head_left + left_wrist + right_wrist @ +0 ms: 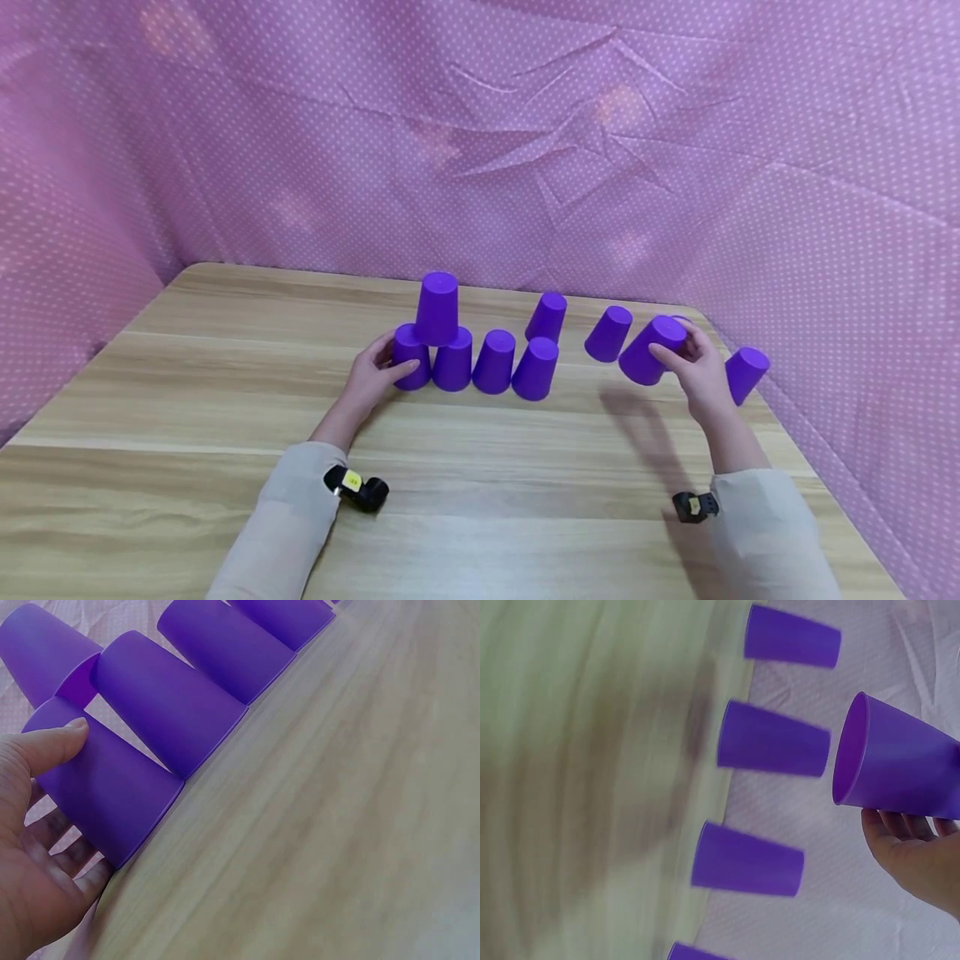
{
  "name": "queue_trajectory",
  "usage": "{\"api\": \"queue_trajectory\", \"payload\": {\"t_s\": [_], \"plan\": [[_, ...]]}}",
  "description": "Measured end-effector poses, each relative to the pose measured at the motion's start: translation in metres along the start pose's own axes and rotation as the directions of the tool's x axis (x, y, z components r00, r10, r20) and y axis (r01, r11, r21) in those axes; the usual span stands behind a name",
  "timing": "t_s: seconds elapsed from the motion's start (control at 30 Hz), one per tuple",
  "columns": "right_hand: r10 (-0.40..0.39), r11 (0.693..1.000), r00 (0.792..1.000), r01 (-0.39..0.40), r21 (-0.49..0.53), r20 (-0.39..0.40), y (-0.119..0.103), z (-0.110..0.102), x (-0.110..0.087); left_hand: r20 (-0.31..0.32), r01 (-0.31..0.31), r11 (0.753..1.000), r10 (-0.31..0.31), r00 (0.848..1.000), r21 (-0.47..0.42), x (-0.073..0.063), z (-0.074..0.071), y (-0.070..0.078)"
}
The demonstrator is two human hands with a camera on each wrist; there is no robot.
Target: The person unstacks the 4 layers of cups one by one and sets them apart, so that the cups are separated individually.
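Observation:
My left hand (372, 375) grips the leftmost purple cup (412, 360) of a front row, thumb on its near side and fingers round the far side. In the left wrist view that cup (105, 784) stands upside down on the table. Another upside-down cup (437, 310) rests across the tops of the two leftmost row cups. On the right, my right hand (701, 367) holds a tilted purple cup (649, 352) above the table. The right wrist view shows this cup (896, 757) off the tabletop, its open mouth facing left and the fingers along its side.
Continuing the row are three more upside-down cups, the second (452, 367), third (493, 363) and end cup (535, 371). Behind stand loose cups, one at the back (547, 318), one further right (608, 335) and one by the right wrist (746, 375). Polka-dot cloth (525, 167) encloses the wooden table (480, 483).

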State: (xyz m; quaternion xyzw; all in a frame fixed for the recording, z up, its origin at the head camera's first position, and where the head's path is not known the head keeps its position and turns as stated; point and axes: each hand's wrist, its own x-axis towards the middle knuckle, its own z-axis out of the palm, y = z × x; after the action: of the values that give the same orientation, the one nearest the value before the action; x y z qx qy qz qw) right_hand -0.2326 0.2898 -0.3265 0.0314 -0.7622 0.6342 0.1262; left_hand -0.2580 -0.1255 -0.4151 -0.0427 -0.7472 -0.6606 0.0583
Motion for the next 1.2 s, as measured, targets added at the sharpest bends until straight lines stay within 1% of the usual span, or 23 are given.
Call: {"api": "queue_trajectory", "payload": {"t_s": [0.1, 0.13, 0.2, 0.27, 0.33, 0.4, 0.5, 0.6, 0.7, 0.73, 0.77, 0.83, 0.93, 0.97, 1.0, 1.07, 1.17, 1.2], "plan": [[0.019, 0.999, 1.000, -0.020, -0.031, -0.025, 0.006, -0.010, 0.000, 0.001, 0.005, 1.000, -0.005, 1.000, 0.002, 0.000, 0.000, -0.001], [0.021, 0.999, 0.999, -0.022, -0.038, -0.029, 0.008, -0.013, 0.000, 0.004, 0.009, 1.000, -0.009, 1.000, -0.002, -0.002, 0.000, 0.002], [0.028, 0.998, 0.999, -0.030, -0.051, -0.036, 0.013, -0.020, 0.000, 0.007, 0.009, 1.000, -0.009, 1.000, -0.009, -0.002, 0.000, 0.002], [0.029, 0.998, 0.999, -0.031, -0.048, -0.037, 0.017, -0.026, 0.000, 0.006, 0.011, 1.000, -0.011, 1.000, -0.014, -0.002, 0.001, 0.003], [0.037, 0.999, 0.999, -0.038, -0.021, -0.037, 0.021, -0.033, 0.000, 0.004, 0.011, 1.000, -0.011, 1.000, -0.007, -0.002, 0.001, 0.003], [0.042, 0.999, 0.999, -0.042, -0.004, -0.032, 0.025, -0.039, 0.000, 0.000, 0.007, 1.000, -0.007, 1.000, 0.002, -0.001, 0.001, 0.000], [0.055, 0.998, 0.998, -0.055, -0.010, -0.036, 0.033, -0.048, 0.000, -0.002, 0.006, 1.000, -0.006, 1.000, 0.004, -0.002, 0.001, 0.000], [0.085, 0.995, 0.995, -0.088, -0.053, -0.047, 0.040, -0.055, 0.001, -0.001, 0.008, 1.000, -0.008, 1.000, -0.007, -0.003, 0.002, 0.000], [0.124, 0.983, 0.990, -0.131, -0.130, -0.064, 0.048, -0.062, 0.005, 0.001, 0.012, 1.000, -0.012, 1.000, -0.005, -0.003, 0.002, 0.000], [0.126, 0.986, 0.990, -0.132, -0.105, -0.067, 0.057, -0.068, 0.008, 0.002, 0.012, 1.000, -0.012, 1.000, -0.002, -0.003, 0.002, 0.000], [0.130, 0.981, 0.989, -0.139, -0.133, -0.074, 0.063, -0.071, 0.011, 0.001, 0.010, 1.000, -0.010, 1.000, 0.000, -0.002, 0.002, -0.001], [0.128, 0.980, 0.990, -0.136, -0.146, -0.065, 0.077, -0.080, 0.017, -0.002, 0.006, 1.000, -0.006, 1.000, 0.005, -0.003, 0.002, -0.001], [0.131, 0.987, 0.987, -0.138, -0.086, -0.090, 0.105, -0.094, 0.028, -0.007, -0.027, 1.000, 0.027, 1.000, -0.003, -0.004, 0.002, -0.002], [0.137, 0.981, 0.986, -0.148, -0.123, -0.097, 0.109, -0.096, 0.031, -0.017, -0.047, 0.999, 0.047, 0.999, -0.004, -0.005, 0.002, -0.001], [0.138, 0.983, 0.985, -0.149, -0.104, -0.103, 0.117, -0.100, 0.034, -0.019, -0.057, 0.998, 0.057, 0.998, -0.006, -0.006, 0.002, -0.001], [0.146, 0.982, 0.980, -0.159, -0.099, -0.133, 0.130, -0.105, 0.040, -0.022, -0.069, 0.998, 0.069, 0.997, -0.007, -0.007, 0.003, 0.000], [0.140, 0.979, 0.980, -0.158, -0.126, -0.141, 0.139, -0.109, 0.045, -0.025, -0.047, 0.999, 0.046, 0.999, -0.003, -0.006, 0.003, 0.001], [0.143, 0.980, 0.980, -0.160, -0.117, -0.141, 0.140, -0.109, 0.047, -0.017, -0.026, 1.000, 0.026, 1.000, -0.002, -0.006, 0.003, 0.000]]}}
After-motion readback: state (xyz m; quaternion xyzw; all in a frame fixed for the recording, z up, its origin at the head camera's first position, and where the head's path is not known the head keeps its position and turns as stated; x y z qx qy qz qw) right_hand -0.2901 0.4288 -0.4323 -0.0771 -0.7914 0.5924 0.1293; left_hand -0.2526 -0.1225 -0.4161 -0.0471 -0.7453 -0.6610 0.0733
